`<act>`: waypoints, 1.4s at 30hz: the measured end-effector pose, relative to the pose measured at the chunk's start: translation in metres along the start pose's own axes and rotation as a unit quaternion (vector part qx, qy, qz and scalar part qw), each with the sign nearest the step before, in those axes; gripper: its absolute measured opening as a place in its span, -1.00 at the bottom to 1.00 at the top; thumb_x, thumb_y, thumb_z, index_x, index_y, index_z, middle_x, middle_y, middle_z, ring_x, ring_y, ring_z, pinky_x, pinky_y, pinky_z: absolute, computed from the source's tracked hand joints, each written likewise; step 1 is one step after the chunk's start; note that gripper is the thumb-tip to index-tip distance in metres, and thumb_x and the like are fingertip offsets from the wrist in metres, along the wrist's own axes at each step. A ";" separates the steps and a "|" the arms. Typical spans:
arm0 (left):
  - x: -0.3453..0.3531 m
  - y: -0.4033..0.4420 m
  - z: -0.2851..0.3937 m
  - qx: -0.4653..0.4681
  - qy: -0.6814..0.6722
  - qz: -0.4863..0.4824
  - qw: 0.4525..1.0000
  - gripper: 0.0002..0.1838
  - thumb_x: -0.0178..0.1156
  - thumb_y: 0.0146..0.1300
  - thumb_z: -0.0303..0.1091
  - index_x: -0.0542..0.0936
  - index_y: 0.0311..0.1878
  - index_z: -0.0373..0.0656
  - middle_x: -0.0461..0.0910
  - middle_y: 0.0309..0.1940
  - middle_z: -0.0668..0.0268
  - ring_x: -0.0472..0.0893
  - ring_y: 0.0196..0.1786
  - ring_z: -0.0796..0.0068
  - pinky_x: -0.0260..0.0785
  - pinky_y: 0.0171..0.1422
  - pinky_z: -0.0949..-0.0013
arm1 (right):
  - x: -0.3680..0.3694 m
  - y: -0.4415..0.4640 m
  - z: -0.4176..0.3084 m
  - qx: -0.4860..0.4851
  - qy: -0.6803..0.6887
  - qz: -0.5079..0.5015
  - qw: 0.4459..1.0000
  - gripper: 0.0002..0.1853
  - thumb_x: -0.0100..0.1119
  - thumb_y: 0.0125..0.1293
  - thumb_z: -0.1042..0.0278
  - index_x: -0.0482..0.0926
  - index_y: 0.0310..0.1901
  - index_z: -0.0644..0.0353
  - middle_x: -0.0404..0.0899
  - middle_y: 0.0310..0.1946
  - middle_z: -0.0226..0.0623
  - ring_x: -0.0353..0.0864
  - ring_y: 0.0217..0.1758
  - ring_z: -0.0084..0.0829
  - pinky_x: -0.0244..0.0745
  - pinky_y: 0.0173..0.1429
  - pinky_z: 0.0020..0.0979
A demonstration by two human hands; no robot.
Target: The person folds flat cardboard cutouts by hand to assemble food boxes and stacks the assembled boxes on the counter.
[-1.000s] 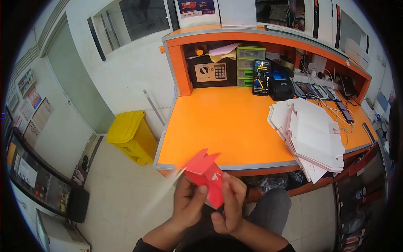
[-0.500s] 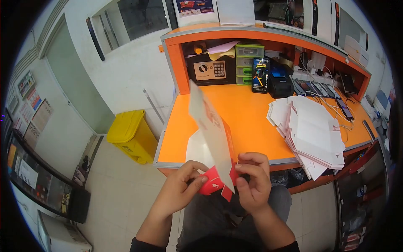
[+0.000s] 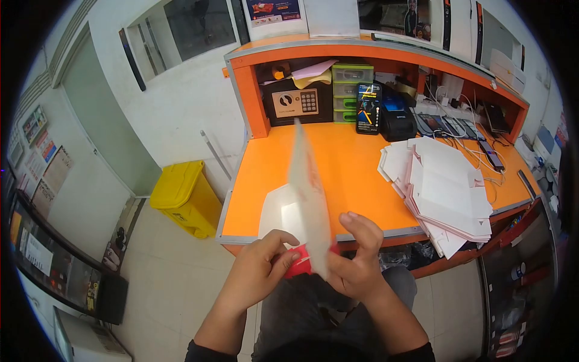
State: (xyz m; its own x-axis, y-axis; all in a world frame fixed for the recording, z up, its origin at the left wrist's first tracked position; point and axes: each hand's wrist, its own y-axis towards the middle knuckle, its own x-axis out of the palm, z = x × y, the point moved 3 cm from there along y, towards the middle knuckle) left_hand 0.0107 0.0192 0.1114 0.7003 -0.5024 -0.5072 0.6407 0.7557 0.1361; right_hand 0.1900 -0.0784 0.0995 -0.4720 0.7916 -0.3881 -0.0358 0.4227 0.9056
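Upright panel (image 3: pixel 310 199) of the carton (image 3: pixel 273 208) now stands farther right than earlier. Carton is held over the counter's (image 3: pixel 356 187) near edge. Left hand (image 3: pixel 260 265): grip pinches red flap (image 3: pixel 300 266). Right hand (image 3: pixel 360 259) at panel's base; cannot tell its grip. Cardboard stack (image 3: pixel 449 181) lies counter's right side.
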 end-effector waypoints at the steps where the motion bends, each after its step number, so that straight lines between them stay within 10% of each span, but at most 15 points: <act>1: 0.000 0.001 0.003 0.026 0.035 0.000 0.999 -0.84 0.31 0.44 -0.44 0.58 0.01 -0.23 0.70 -0.41 0.17 0.70 -0.34 0.27 0.50 -0.17 0.26 | 0.000 0.001 0.000 0.022 -0.011 -0.007 1.000 -0.62 0.60 0.15 0.26 0.74 0.02 -0.09 0.38 0.36 -0.15 0.35 0.41 -0.03 0.35 0.45 -0.08; 3: 0.000 0.002 0.008 0.075 0.104 0.003 0.992 -0.89 0.31 0.46 -0.48 0.59 -0.05 -0.25 0.70 -0.43 0.29 0.68 -0.41 0.58 0.52 -0.21 0.41 | 0.002 -0.002 0.005 0.061 -0.034 0.003 0.998 -0.67 0.58 0.17 0.29 0.76 -0.01 -0.07 0.38 0.36 -0.12 0.33 0.42 0.01 0.33 0.46 -0.05; 22: 0.007 0.009 0.011 0.235 0.198 0.115 0.945 -0.71 0.50 0.24 -0.45 0.62 -0.03 -0.14 0.70 -0.42 0.30 0.57 -0.22 0.18 0.39 0.00 0.18 | 0.027 0.003 0.026 0.178 0.198 -0.087 0.960 -0.75 0.42 0.30 0.46 0.88 -0.03 -0.06 0.42 0.47 -0.11 0.34 0.48 0.01 0.26 0.54 -0.11; 26: 0.013 0.012 -0.003 0.248 0.190 0.151 0.938 -0.67 0.50 0.22 -0.47 0.60 0.00 -0.17 0.67 -0.32 0.24 0.59 -0.20 0.18 0.40 0.02 0.21 | 0.032 -0.002 0.024 0.157 0.161 -0.111 0.968 -0.52 0.50 0.26 0.23 0.74 0.23 -0.04 0.35 0.49 0.07 0.33 0.49 0.12 0.31 0.50 -0.07; 32: 0.011 0.017 -0.013 0.291 -0.025 0.178 0.940 -0.77 0.27 0.42 -0.43 0.55 0.08 -0.28 0.59 -0.03 0.12 0.61 -0.01 0.26 0.41 0.26 0.23 | 0.037 -0.021 0.012 0.294 0.089 -0.195 0.932 0.50 0.69 -0.23 -0.43 0.07 0.69 0.13 0.38 0.14 0.23 0.50 0.16 0.15 0.40 0.32 0.01; 36: -0.036 0.040 -0.047 0.279 -0.107 0.280 0.912 -0.64 0.02 0.63 -0.21 0.55 0.18 -0.33 0.52 0.25 0.06 0.51 0.33 0.26 0.31 0.48 0.14 | 0.049 -0.023 0.009 0.291 0.038 -0.143 0.945 0.60 0.72 -0.35 -0.46 0.04 0.69 0.16 0.30 0.07 0.02 0.37 0.10 0.03 0.34 0.28 -0.01; 42: -0.067 0.112 -0.074 0.179 0.014 0.085 0.980 -0.39 -0.14 0.71 0.00 0.46 0.47 -0.35 0.51 0.43 0.08 0.47 0.48 0.27 0.21 0.61 0.20 | 0.060 -0.016 0.003 0.242 -0.013 -0.078 0.967 0.29 0.70 -0.14 -0.20 0.22 0.60 0.17 0.31 0.03 0.02 0.39 0.06 0.01 0.32 0.23 0.01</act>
State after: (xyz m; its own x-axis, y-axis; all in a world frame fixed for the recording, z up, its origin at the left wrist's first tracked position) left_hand 0.0120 0.1686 0.0974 0.8008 -0.3660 -0.4740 0.5882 0.6295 0.5077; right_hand 0.1652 -0.0363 0.0609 -0.4714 0.7102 -0.5229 0.3155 0.6895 0.6520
